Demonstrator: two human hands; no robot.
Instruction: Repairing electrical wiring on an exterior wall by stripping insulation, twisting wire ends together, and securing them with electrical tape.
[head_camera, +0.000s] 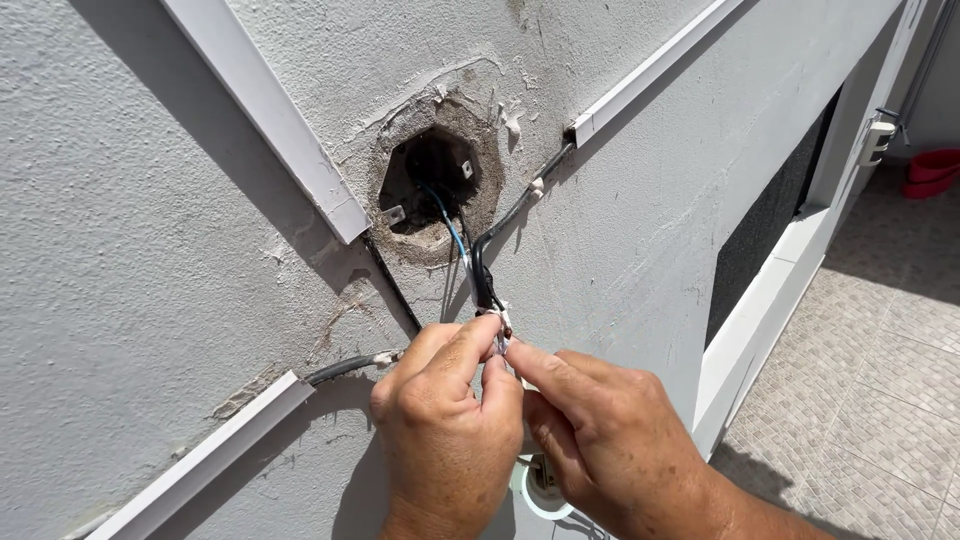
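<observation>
While 2 wires (470, 255) hang from the wall hole (432, 180), the left hand (448, 420) and right hand (610, 440) pinch their white-wrapped ends (502, 335) together.

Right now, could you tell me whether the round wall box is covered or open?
Open: the wall box has no cover, and its dark inside shows, with wires running out to both hands.

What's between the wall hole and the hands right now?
In the head view, a black cable and a blue wire run over bare plaster from the wall hole to both hands' fingertips.
</observation>
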